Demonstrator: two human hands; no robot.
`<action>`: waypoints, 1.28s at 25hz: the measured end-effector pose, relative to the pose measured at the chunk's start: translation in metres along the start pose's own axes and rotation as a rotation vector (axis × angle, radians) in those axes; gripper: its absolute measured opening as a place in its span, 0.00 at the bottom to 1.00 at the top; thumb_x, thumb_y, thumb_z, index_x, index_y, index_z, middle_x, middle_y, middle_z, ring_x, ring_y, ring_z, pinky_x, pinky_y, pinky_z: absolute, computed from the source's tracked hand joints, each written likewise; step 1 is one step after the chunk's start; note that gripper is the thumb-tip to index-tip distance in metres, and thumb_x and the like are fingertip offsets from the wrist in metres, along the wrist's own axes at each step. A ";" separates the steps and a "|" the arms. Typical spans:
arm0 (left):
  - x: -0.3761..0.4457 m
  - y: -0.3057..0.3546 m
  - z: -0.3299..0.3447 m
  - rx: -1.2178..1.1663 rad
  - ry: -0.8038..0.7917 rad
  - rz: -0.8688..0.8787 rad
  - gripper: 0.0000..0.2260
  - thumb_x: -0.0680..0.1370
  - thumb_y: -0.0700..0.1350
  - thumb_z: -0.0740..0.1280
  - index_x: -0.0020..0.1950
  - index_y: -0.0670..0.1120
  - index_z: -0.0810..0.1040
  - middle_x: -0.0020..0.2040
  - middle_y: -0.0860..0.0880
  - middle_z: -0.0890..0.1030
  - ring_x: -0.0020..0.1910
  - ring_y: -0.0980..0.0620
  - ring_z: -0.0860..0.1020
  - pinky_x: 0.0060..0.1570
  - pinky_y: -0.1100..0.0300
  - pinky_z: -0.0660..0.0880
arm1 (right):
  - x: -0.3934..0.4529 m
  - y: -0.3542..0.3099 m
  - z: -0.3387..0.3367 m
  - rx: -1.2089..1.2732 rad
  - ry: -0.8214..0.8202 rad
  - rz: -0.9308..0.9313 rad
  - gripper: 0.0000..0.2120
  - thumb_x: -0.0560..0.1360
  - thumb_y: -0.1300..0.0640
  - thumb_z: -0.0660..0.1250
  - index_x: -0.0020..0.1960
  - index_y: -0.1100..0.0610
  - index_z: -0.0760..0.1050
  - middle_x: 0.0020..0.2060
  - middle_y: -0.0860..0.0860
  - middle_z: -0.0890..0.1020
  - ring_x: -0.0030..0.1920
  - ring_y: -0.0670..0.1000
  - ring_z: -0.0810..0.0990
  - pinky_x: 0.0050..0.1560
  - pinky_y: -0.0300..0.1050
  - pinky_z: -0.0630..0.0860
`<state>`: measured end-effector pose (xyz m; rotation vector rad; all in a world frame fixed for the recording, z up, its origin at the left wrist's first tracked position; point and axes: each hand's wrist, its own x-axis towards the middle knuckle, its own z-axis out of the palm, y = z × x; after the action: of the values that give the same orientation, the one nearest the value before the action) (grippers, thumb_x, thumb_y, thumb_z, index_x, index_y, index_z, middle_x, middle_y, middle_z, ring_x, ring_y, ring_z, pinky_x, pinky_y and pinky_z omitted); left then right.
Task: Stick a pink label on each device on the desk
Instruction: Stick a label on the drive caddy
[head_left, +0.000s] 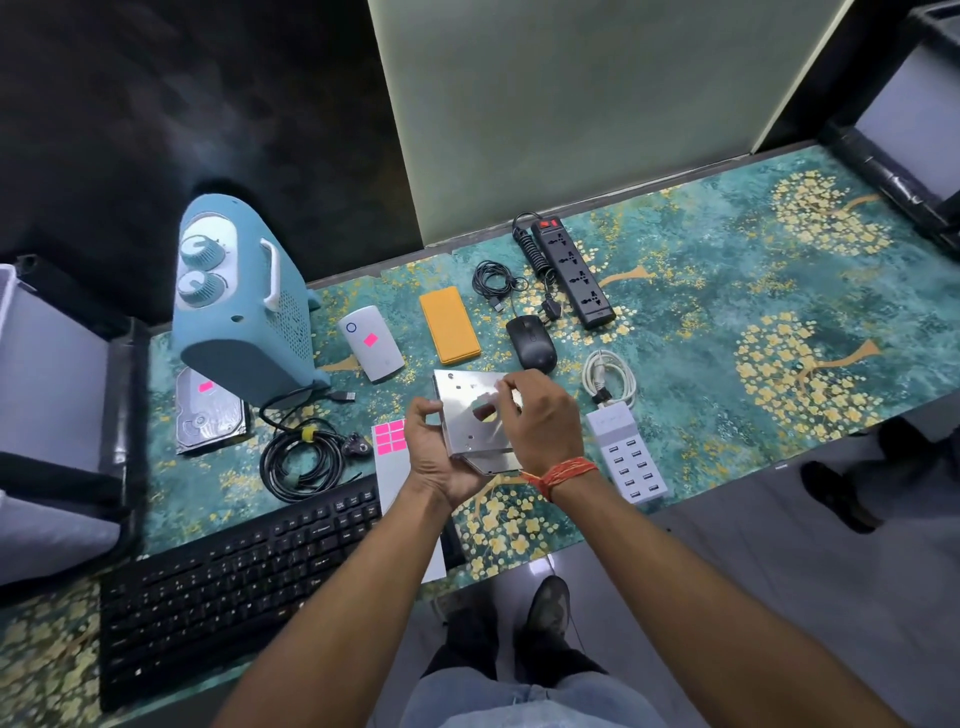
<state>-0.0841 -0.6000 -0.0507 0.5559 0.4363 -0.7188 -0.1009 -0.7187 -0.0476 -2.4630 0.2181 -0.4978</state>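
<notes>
Hands gripping flat silver metal drive (470, 415) above green floral desk (727, 322): left hand (436, 457) cupping underneath, right hand (540, 415) pinching on top; sheet of pink labels (390, 437) lying beside.

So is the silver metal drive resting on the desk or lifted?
Lifted: both hands, left and right, hold the silver drive tilted above the desk.

Left hand (436, 457) — palm up, fingers curled, thumb raised, cupped around the near-left corner of what it holds. Right hand (540, 421) — back to the camera, fingertips (503, 387) pinched together and pressed downward; orange thread band on the wrist. Both forearms bare, reaching forward over the desk's near edge and converging.
</notes>
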 end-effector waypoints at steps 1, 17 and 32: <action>0.000 0.000 0.001 0.003 -0.003 -0.005 0.26 0.65 0.55 0.60 0.54 0.40 0.80 0.43 0.42 0.79 0.39 0.43 0.77 0.45 0.54 0.75 | 0.001 -0.001 0.001 -0.037 -0.001 -0.013 0.06 0.76 0.59 0.65 0.42 0.60 0.77 0.35 0.56 0.80 0.35 0.56 0.77 0.35 0.48 0.75; 0.009 0.008 0.001 0.054 -0.103 -0.092 0.26 0.63 0.55 0.62 0.57 0.43 0.76 0.50 0.40 0.78 0.49 0.39 0.76 0.58 0.44 0.70 | 0.014 0.010 0.002 0.505 -0.285 0.589 0.27 0.71 0.42 0.71 0.65 0.52 0.70 0.61 0.49 0.72 0.61 0.47 0.70 0.60 0.43 0.68; 0.024 0.004 0.006 0.534 0.066 -0.010 0.27 0.68 0.59 0.63 0.60 0.44 0.76 0.51 0.40 0.79 0.42 0.45 0.78 0.41 0.54 0.77 | 0.004 0.014 -0.001 0.555 -0.193 0.713 0.22 0.78 0.42 0.61 0.68 0.51 0.68 0.54 0.52 0.78 0.46 0.46 0.76 0.41 0.34 0.72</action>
<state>-0.0641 -0.6126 -0.0580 1.0818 0.3053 -0.8317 -0.0981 -0.7318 -0.0540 -1.7202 0.7316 0.0028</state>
